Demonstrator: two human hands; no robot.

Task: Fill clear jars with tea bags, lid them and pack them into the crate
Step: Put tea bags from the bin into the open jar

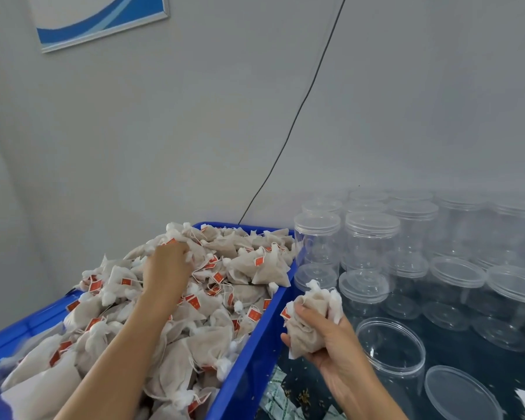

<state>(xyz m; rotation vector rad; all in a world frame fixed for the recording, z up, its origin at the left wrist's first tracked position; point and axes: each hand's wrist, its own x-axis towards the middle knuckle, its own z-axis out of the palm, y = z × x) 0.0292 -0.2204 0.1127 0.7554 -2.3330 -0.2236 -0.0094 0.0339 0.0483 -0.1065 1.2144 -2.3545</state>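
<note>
A blue crate (pixel 256 353) on the left is heaped with beige tea bags (pixel 240 268) carrying red tags. My left hand (pixel 165 266) reaches into the heap, its fingers curled into the bags at the far side. My right hand (pixel 325 334) hovers just right of the crate rim and grips a bunch of tea bags (pixel 311 316). An open clear jar (pixel 391 347) stands just right of that hand. A loose clear lid (pixel 458 392) lies at the jar's right, near the bottom edge.
Several lidded empty clear jars (pixel 372 237) stand in rows on the dark table (pixel 455 353) at the right, up to the grey wall. A black cable (pixel 288 131) runs down the wall behind the crate. Small sachets (pixel 278 398) lie on the table by the crate.
</note>
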